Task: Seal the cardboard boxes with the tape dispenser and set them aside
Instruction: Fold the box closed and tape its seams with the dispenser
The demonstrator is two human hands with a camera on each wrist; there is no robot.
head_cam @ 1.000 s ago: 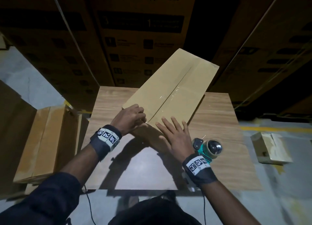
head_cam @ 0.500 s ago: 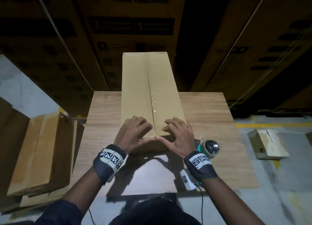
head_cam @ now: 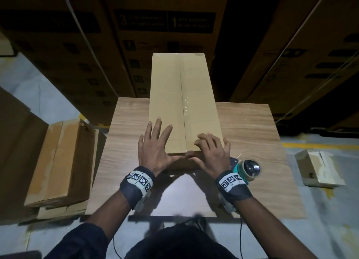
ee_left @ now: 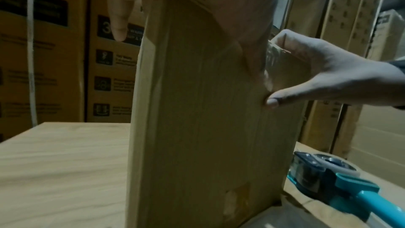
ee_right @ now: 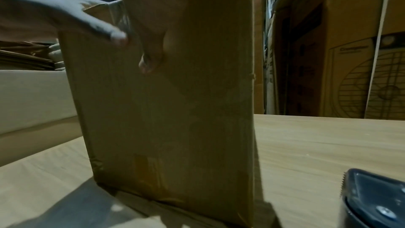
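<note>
Stacked printed cartons (head_cam: 167,31) wall in the far side of a dim storeroom, and before them stands a wooden table (head_cam: 252,134) carrying the work. On it lies a long cardboard box (head_cam: 165,95), its length running from the near middle of the table out past the far edge. Clear tape (head_cam: 185,103) glints along the centre seam of its closed top flaps and folds down over the near end.

Both hands sit at that near end. On the left half of the top, the left hand (head_cam: 155,148) lies flat with fingers straight and spread, its thumb reaching across the near face — it presses rather than grips. The right hand (head_cam: 210,152) has its fingers bent over the top's right half and its thumb laid against the near face beside the tape; from the wrist views it seems to bear down on the box more than clasp it, though its fingertips are hard to make out.

Just right of the box's near corner, beside the right wrist, the tape dispenser (head_cam: 247,170) rests on the table — teal body, dark roll. A small taped box (head_cam: 316,169) sits on the floor to the right, well apart. Left of the table, flat cardboard boxes (head_cam: 58,161) lie piled.
</note>
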